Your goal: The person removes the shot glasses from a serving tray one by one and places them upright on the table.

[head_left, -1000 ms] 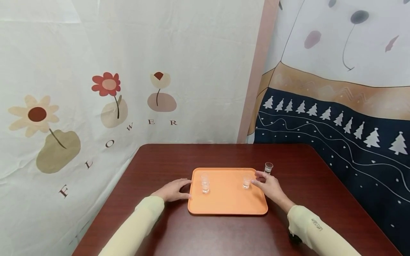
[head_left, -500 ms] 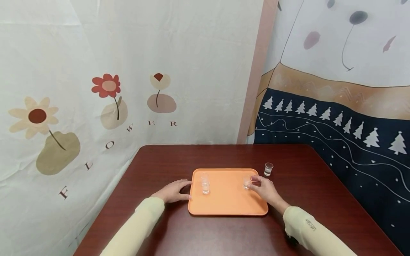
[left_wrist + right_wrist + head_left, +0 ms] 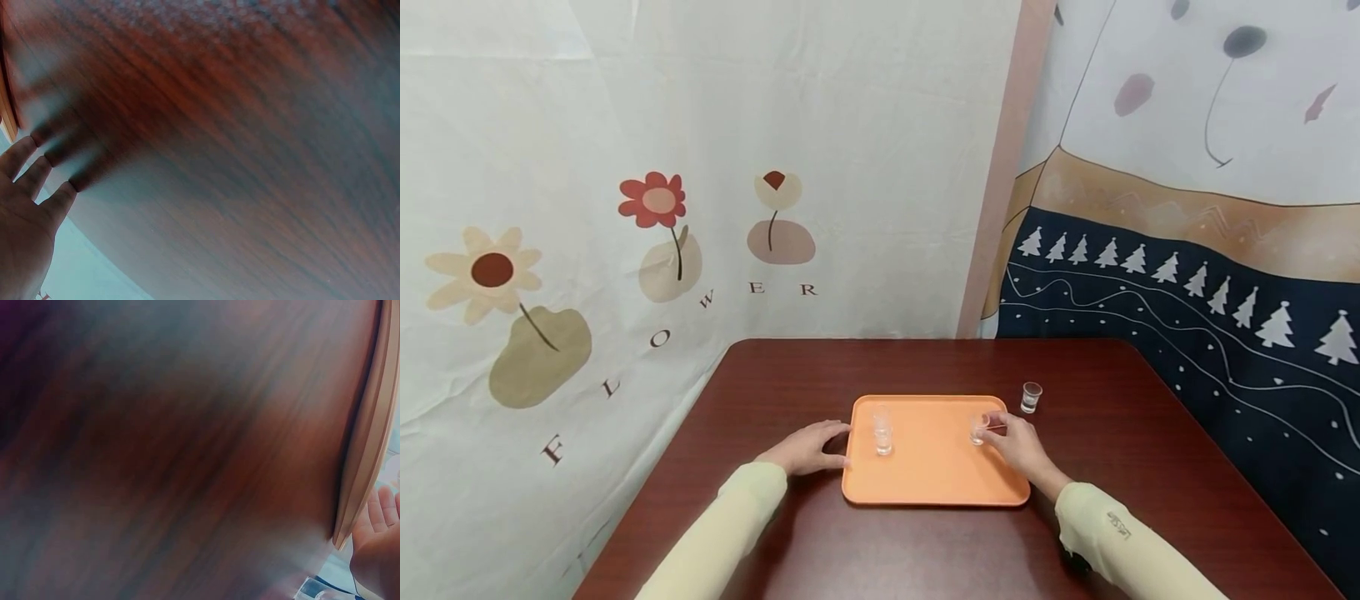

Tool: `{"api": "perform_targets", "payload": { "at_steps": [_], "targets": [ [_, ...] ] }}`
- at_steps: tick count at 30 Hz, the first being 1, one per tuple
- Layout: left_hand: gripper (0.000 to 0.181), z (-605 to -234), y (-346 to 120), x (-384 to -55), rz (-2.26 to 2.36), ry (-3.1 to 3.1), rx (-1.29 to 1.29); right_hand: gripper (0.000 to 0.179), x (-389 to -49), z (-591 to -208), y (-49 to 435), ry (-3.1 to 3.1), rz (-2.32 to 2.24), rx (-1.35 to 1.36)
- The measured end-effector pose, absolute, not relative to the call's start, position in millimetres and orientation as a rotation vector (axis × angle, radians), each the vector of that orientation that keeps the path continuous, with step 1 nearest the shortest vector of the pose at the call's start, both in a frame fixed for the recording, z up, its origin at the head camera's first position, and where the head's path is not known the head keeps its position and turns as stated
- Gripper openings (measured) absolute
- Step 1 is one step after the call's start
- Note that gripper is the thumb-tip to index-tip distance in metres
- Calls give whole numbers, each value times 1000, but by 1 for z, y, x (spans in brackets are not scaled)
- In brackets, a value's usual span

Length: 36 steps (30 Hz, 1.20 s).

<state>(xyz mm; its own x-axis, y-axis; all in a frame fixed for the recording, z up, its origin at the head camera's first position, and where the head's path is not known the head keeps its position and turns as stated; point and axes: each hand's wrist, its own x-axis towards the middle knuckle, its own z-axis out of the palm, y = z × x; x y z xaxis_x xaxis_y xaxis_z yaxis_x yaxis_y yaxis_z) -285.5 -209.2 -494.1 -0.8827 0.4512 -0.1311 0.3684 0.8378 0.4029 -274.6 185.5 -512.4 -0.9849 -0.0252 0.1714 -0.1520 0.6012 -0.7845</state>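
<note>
An orange tray (image 3: 932, 479) lies on the table. My left hand (image 3: 808, 447) rests at its left rim, thumb and fingers apart and reaching the edge; in the left wrist view the fingers (image 3: 59, 200) look extended above the tabletop. Over the tray's right side, my right hand (image 3: 1018, 446) pinches a small clear shot glass (image 3: 976, 431) between thumb and fingers. Two more clear shot glasses stand one behind the other on the tray's left, the nearer glass (image 3: 883, 443) partly covering the farther glass (image 3: 880, 415).
Another shot glass (image 3: 1031, 397) stands on the dark red wooden table (image 3: 925, 550), just past the tray's back right corner. Hangings with printed flowers and a bear (image 3: 1247, 100) rise behind and beside the table.
My right hand has moved left and inward from beside the glass, and its thumb and fingers have closed on it. The left hand has stayed at the tray's rim.
</note>
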Motion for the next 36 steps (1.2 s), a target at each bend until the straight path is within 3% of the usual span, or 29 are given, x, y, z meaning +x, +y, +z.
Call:
{"api": "perform_targets", "payload": {
  "at_steps": [13,36],
  "targets": [
    [72,-497,-208,-283,557,2792,636,14,-273,-514,181,-2647,1348,147],
    [72,-495,-207,-287,557,2795,646,28,-272,-494,190,-2579,1370,51]
  ]
}}
